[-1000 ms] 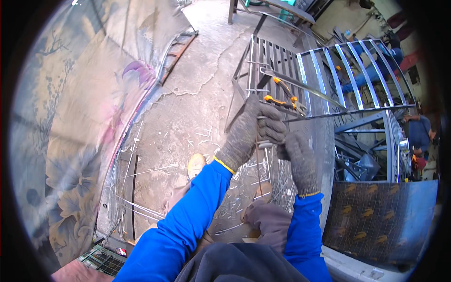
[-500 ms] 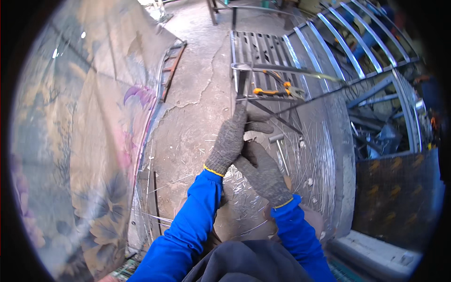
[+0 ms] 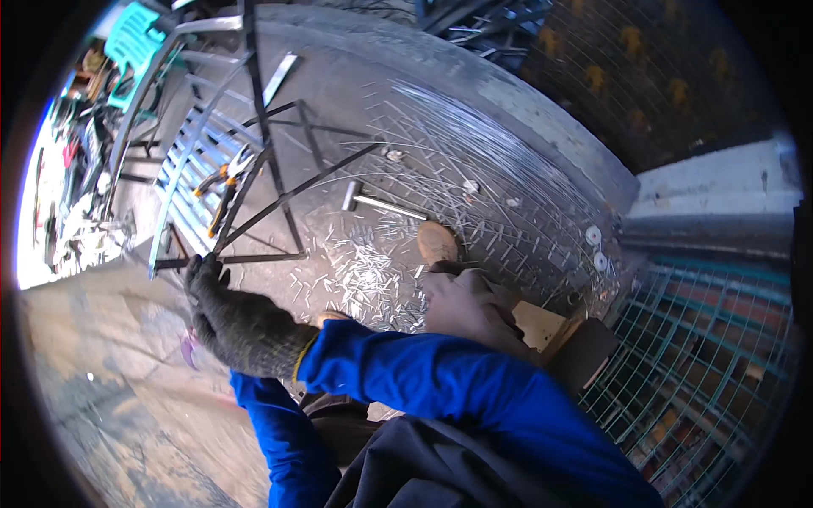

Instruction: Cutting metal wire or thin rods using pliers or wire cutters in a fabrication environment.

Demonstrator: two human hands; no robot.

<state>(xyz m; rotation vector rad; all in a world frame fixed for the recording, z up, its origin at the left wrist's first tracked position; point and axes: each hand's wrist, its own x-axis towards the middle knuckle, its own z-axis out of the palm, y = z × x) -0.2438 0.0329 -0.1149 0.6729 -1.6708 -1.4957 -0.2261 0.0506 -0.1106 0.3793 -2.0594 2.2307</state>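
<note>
In dark knitted gloves, my two hands overlap at the near end of a metal chair frame (image 3: 258, 102). The frame has dark legs and pale slats. My right hand (image 3: 250, 326) reaches across in front, with bent fingers close to the frame's lower bar (image 3: 254, 257); whatever lies in them is hidden. Behind it, my left hand cannot be made out, and only its blue sleeve (image 3: 275, 440) shows clearly. Orange-handled pliers (image 3: 224, 188) rest on the frame beyond my hands.
A hammer (image 3: 385, 204) lies on the concrete floor near my shoe (image 3: 438, 242). Cut metal pieces (image 3: 364, 271) and long thin rods (image 3: 508, 144) are scattered about. Green wire mesh (image 3: 686, 356) stands at right, a patterned sheet (image 3: 110, 398) at left, a green plastic chair (image 3: 134, 46) far left.
The view has swung to the right, so the chair frame now appears at the upper left. My right hand has come across my left, covering most of it.
</note>
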